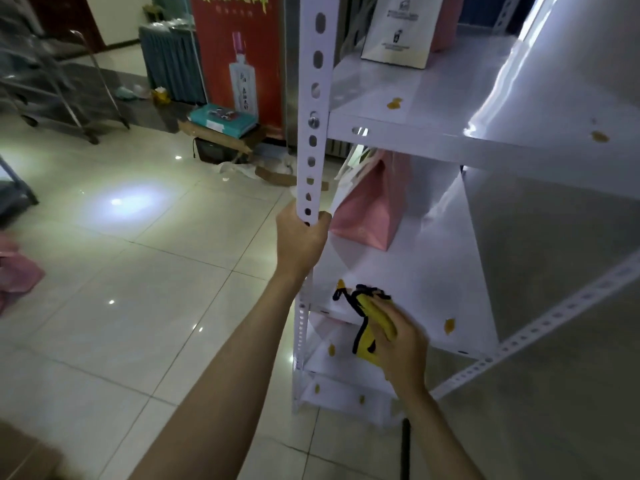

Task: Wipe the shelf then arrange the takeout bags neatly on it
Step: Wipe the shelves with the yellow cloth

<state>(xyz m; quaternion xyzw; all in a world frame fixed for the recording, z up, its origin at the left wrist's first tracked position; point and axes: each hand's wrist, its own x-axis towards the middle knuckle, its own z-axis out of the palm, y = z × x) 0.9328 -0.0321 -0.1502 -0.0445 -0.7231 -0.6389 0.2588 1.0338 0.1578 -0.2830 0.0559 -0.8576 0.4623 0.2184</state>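
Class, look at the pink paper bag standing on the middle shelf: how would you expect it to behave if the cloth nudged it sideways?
The pink bag stands tall on a narrow base, so it would probably tip rather than slide. Its creased paper walls suggest it is light and would likely dent easily. The shelf looks glossy, so a low push might make it skid.

Two hands, one yellow cloth, two pink bags, one white bag

head cam | looks forward-down | close to shelf
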